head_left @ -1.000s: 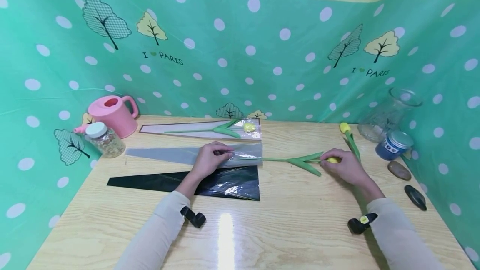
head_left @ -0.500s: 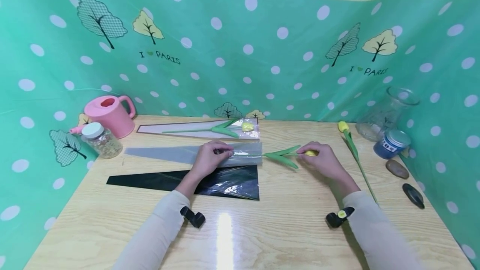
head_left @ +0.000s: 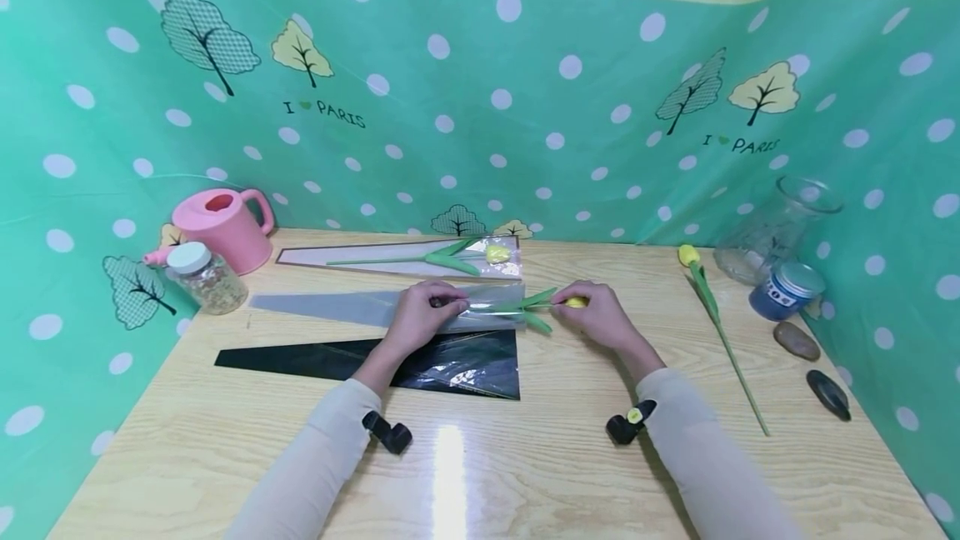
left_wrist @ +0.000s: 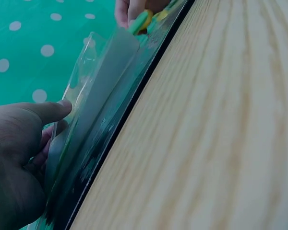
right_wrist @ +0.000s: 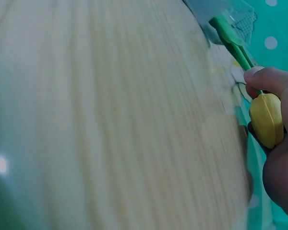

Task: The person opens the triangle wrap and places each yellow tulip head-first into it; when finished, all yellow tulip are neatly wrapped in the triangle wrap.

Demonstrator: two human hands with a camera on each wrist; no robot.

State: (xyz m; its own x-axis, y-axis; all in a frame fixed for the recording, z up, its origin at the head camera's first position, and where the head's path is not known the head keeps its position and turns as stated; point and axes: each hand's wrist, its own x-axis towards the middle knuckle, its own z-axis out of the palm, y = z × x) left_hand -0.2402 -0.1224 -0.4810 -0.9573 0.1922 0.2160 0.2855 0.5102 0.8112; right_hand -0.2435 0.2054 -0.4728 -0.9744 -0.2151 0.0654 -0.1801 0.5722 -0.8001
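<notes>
In the head view my left hand (head_left: 417, 313) pinches the clear-fronted grey flower sleeve (head_left: 330, 308) between thumb and fingers, near its wide end. The left wrist view shows the thumb on the film of this sleeve (left_wrist: 108, 72), its mouth standing somewhat open. My right hand (head_left: 597, 320) pinches a yellow tulip (right_wrist: 267, 120) by the stem just below the bloom. That tulip's stem and part of its green leaves (head_left: 538, 298) lie inside the sleeve; the leaf tips and bloom are outside. Above lies a white sleeve (head_left: 307, 257) holding another tulip; below, a black sleeve (head_left: 300, 361).
A third yellow tulip (head_left: 720, 332) lies at right. Beyond it are a tilted glass vase (head_left: 772, 227), a blue jar (head_left: 786, 290), a brown stone (head_left: 797, 341) and a black stone (head_left: 828, 395). A pink watering can (head_left: 228, 232) and a lidded jar (head_left: 208, 280) stand at left.
My right hand has moved left, sliding the tulip's stem and then part of its leaves into the grey sleeve. My left hand has kept its place on the sleeve.
</notes>
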